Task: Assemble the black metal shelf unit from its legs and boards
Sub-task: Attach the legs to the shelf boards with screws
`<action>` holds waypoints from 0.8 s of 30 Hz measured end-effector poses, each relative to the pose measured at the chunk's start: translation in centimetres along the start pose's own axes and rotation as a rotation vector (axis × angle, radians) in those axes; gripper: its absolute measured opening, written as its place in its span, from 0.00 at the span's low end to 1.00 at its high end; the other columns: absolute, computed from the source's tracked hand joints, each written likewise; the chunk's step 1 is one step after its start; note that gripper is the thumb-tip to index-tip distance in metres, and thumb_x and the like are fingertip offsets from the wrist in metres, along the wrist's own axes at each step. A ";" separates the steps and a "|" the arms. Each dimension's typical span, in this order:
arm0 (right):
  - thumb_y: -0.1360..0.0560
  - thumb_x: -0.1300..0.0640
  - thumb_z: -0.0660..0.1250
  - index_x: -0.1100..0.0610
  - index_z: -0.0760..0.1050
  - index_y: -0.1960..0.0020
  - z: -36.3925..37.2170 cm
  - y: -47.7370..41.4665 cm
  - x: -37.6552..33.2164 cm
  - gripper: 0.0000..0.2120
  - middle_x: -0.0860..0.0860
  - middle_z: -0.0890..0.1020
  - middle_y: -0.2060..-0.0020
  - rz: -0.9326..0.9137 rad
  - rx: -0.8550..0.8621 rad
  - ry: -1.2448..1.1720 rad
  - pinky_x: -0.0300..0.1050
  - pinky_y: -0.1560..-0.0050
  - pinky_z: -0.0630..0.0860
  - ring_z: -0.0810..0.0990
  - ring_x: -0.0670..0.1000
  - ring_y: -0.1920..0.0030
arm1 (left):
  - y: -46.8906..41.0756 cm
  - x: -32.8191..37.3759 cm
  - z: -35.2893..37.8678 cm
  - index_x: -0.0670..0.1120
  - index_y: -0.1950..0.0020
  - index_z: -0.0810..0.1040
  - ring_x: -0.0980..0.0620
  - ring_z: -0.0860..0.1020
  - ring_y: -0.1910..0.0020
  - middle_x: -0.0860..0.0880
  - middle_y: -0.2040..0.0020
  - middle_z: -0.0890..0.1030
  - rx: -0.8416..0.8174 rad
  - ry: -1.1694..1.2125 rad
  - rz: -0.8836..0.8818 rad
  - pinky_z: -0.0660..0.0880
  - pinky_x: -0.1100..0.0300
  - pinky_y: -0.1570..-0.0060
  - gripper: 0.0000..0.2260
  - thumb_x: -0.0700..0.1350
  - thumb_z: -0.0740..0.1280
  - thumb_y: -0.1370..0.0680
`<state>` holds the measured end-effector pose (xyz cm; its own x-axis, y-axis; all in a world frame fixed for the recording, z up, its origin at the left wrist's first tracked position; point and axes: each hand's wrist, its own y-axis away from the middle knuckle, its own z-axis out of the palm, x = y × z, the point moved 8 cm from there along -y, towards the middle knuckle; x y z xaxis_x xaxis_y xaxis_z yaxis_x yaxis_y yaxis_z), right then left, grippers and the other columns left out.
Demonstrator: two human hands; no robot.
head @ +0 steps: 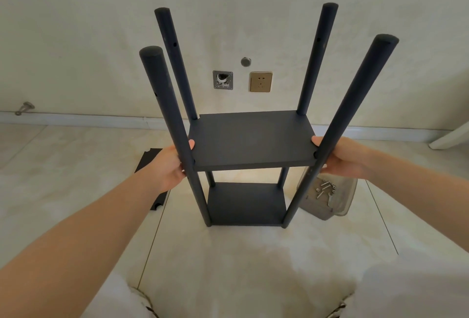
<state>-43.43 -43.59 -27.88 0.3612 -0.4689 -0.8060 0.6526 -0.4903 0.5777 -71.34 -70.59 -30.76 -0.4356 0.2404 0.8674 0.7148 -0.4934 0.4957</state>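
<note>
The left hand [175, 163] pinches the left end of the middle board [251, 140], thumb on top and fingers underneath, just behind the front-left leg [167, 114]. The right hand [340, 158] holds the right end the same way, beside the front-right leg [355, 104]. The board sits level between all four legs, about halfway up. I cannot tell whether the dark spots at its front corners are screw heads or empty holes.

Below it, the bottom board [246, 203] sits between the leg feet on the floor [228, 254], and the frame stands upright, so that tier looks done. The back legs [175, 59] show open holes near their tops, with nothing fitted there.

A spare board [148, 163] lies flat on the floor to the left, and loose screws [326, 187] wait in a tray [347, 201] to the right. My estimate is that the job is past halfway: the middle tier needs checking or fastening, and the top board is not yet mounted.
</note>
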 end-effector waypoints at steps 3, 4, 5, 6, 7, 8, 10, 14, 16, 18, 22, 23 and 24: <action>0.19 0.55 0.64 0.59 0.77 0.47 -0.2 -0.1 0.5 0.07 0.56 0.81 0.55 0.026 0.003 0.011 0.57 0.54 0.80 0.80 0.58 0.51 | 0.3 -0.4 0.4 0.48 0.43 0.75 0.51 0.80 0.53 0.49 0.50 0.81 -0.053 0.055 0.001 0.77 0.57 0.57 0.04 0.45 0.62 0.16; 0.20 0.55 0.64 0.59 0.77 0.47 -0.2 0.0 0.5 0.07 0.56 0.81 0.54 0.031 0.011 0.013 0.58 0.54 0.80 0.80 0.58 0.50 | 0.2 -0.6 0.3 0.48 0.42 0.74 0.51 0.80 0.52 0.49 0.49 0.80 -0.033 0.058 -0.013 0.76 0.57 0.58 0.05 0.47 0.63 0.17; 0.20 0.55 0.65 0.59 0.77 0.47 -0.2 0.0 0.6 0.07 0.56 0.81 0.54 0.033 0.020 0.014 0.57 0.54 0.80 0.80 0.58 0.51 | 0.4 -0.8 0.0 0.47 0.42 0.75 0.50 0.80 0.51 0.49 0.47 0.80 -0.020 0.050 -0.031 0.76 0.57 0.58 0.07 0.48 0.65 0.17; 0.20 0.55 0.65 0.59 0.77 0.48 -0.2 0.0 0.6 0.07 0.56 0.81 0.54 0.034 0.027 0.017 0.56 0.55 0.80 0.81 0.58 0.51 | 0.3 -1.0 0.2 0.47 0.41 0.76 0.50 0.80 0.49 0.49 0.46 0.81 -0.022 0.053 -0.040 0.77 0.56 0.56 0.09 0.49 0.66 0.18; 0.20 0.55 0.65 0.59 0.77 0.49 -0.1 0.1 0.6 0.07 0.56 0.81 0.54 0.034 0.030 0.018 0.56 0.55 0.80 0.81 0.57 0.52 | 0.5 -1.0 0.3 0.47 0.41 0.76 0.50 0.81 0.48 0.49 0.45 0.81 -0.027 0.058 -0.042 0.78 0.55 0.55 0.09 0.49 0.67 0.19; 0.19 0.55 0.64 0.59 0.76 0.48 -0.1 0.2 0.6 0.07 0.56 0.80 0.54 0.032 0.030 0.019 0.55 0.55 0.80 0.80 0.57 0.52 | 0.3 -1.2 0.4 0.47 0.41 0.76 0.50 0.81 0.48 0.49 0.45 0.82 -0.028 0.073 -0.048 0.79 0.55 0.55 0.09 0.49 0.67 0.19; 0.19 0.56 0.63 0.59 0.76 0.48 0.1 0.2 0.6 0.06 0.56 0.78 0.52 0.028 0.031 0.018 0.57 0.52 0.79 0.79 0.58 0.50 | 0.5 -1.3 0.4 0.47 0.45 0.76 0.51 0.82 0.51 0.49 0.47 0.82 -0.011 0.076 -0.057 0.78 0.57 0.60 0.07 0.49 0.67 0.19; 0.18 0.56 0.62 0.59 0.75 0.49 0.3 0.5 0.5 0.07 0.56 0.78 0.54 0.024 0.057 0.003 0.58 0.53 0.78 0.78 0.57 0.51 | 0.3 -1.3 0.5 0.45 0.44 0.77 0.52 0.82 0.55 0.50 0.51 0.82 -0.032 0.113 -0.032 0.80 0.57 0.61 0.07 0.47 0.65 0.17; 0.18 0.56 0.61 0.58 0.75 0.52 0.5 0.6 0.4 0.07 0.55 0.77 0.58 0.014 0.059 -0.003 0.56 0.56 0.77 0.78 0.56 0.56 | 0.0 -1.0 1.0 0.45 0.41 0.76 0.53 0.83 0.55 0.50 0.49 0.81 -0.095 0.139 0.024 0.80 0.53 0.48 0.07 0.44 0.62 0.16; 0.17 0.57 0.60 0.58 0.74 0.53 0.5 0.6 0.4 0.08 0.54 0.77 0.62 0.006 0.073 -0.015 0.56 0.58 0.76 0.77 0.55 0.60 | 0.3 -0.7 1.1 0.46 0.43 0.76 0.50 0.82 0.51 0.49 0.51 0.79 -0.079 0.127 0.038 0.75 0.48 0.37 0.06 0.43 0.61 0.16; 0.17 0.58 0.59 0.58 0.74 0.52 0.6 0.7 0.2 0.08 0.55 0.77 0.60 -0.012 0.093 -0.036 0.58 0.57 0.76 0.77 0.55 0.58 | 0.8 -1.1 0.0 0.38 0.28 0.70 0.31 0.75 0.37 0.32 0.41 0.76 0.097 0.134 -0.022 0.75 0.51 0.37 0.17 0.41 0.52 0.13; 0.17 0.59 0.59 0.58 0.74 0.53 0.6 0.7 0.3 0.08 0.55 0.76 0.59 -0.015 0.101 -0.038 0.58 0.57 0.77 0.77 0.56 0.58 | 0.8 -1.6 -0.5 0.38 0.27 0.70 0.33 0.74 0.35 0.33 0.36 0.76 0.167 0.182 -0.051 0.75 0.49 0.37 0.17 0.41 0.52 0.14; 0.17 0.60 0.58 0.59 0.74 0.54 0.6 0.8 0.3 0.09 0.55 0.76 0.59 -0.020 0.112 -0.037 0.58 0.56 0.77 0.77 0.56 0.58 | 0.8 -2.2 -1.0 0.37 0.28 0.70 0.34 0.75 0.36 0.34 0.36 0.76 0.241 0.207 -0.080 0.76 0.49 0.41 0.17 0.41 0.53 0.14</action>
<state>-43.22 -44.54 -27.63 0.3226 -0.4843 -0.8132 0.5803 -0.5776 0.5742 -70.32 -72.32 -32.31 -0.5801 0.0831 0.8103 0.7719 -0.2618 0.5794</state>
